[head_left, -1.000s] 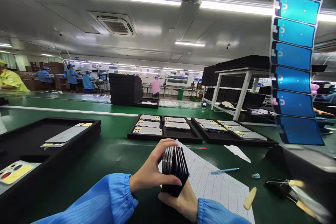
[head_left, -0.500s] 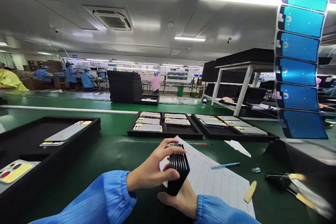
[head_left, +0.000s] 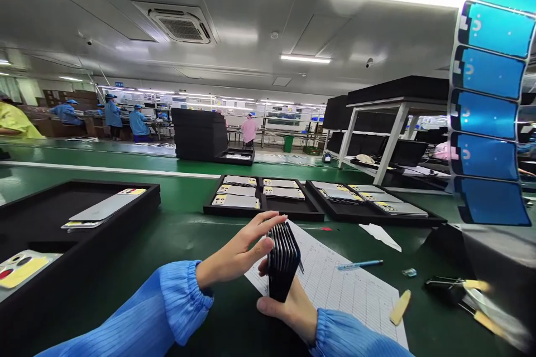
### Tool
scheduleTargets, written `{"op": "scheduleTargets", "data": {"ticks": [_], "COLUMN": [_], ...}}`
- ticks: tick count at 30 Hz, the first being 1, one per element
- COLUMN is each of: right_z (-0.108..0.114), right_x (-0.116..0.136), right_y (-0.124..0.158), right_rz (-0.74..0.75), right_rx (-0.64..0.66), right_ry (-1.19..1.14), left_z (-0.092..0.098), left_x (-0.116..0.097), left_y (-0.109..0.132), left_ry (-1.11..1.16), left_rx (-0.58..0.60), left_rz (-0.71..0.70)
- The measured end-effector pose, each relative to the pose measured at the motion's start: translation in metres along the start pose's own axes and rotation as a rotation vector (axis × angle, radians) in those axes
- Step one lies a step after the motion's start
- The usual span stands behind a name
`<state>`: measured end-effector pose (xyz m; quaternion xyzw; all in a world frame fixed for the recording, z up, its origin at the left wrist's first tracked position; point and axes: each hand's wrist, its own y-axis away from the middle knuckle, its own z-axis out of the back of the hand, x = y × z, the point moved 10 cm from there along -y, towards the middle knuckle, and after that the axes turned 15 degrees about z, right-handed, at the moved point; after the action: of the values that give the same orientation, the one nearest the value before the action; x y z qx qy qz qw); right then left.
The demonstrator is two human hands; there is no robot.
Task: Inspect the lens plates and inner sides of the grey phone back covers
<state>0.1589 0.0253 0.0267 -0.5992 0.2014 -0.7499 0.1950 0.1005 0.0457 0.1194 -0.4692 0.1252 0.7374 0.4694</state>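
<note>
A stack of several thin dark phone back covers [head_left: 283, 259] stands on edge just above the green bench. My right hand [head_left: 293, 309] grips the stack from below and behind, wrist in a blue sleeve. My left hand [head_left: 243, 251] rests flat against the stack's left side, fingers stretched out over its top edge and thumb on the front. Under the stack lies a printed paper form [head_left: 347, 290].
A blue pen [head_left: 359, 264], a yellow stick [head_left: 400, 308] and tweezers [head_left: 456, 290] lie right of the form. Black trays [head_left: 288, 213] with silver covers sit beyond, another tray [head_left: 84, 217] at left. A strip of blue films [head_left: 488, 111] hangs at right. People in blue work far behind.
My left hand has opened from a wrap around the stack's top to a flat press on its side. The stack has tipped a little more upright and shifted slightly right.
</note>
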Motion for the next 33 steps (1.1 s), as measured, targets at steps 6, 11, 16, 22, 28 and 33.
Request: {"op": "scheduleTargets", "data": {"ticks": [6,11,16,22,28,33], "right_z": [0.000,0.000,0.000,0.000,0.000,-0.002], "right_x": [-0.001,-0.011,-0.007,0.000,0.001,0.001], "right_y": [0.001,0.003,0.003,0.002,0.001,0.001], "right_rz": [0.015,0.007,0.026,0.059,0.051,0.060], "right_rx": [-0.021,-0.022,-0.027,-0.007,-0.012,0.002], "right_ry": [-0.063,-0.103,-0.087,-0.019,-0.035,-0.023], "left_z": [0.002,0.005,0.004,0.000,0.002,-0.001], "left_x": [0.001,0.004,0.001,-0.010,-0.007,-0.010], "left_y": [0.000,-0.001,0.001,0.005,0.004,0.006], "left_ry": [0.027,0.102,0.105,0.021,0.057,0.059], "left_rx": [-0.010,-0.004,-0.021,-0.043,-0.053,-0.047], "left_rz": [0.028,0.056,0.061,0.027,0.042,0.012]}}
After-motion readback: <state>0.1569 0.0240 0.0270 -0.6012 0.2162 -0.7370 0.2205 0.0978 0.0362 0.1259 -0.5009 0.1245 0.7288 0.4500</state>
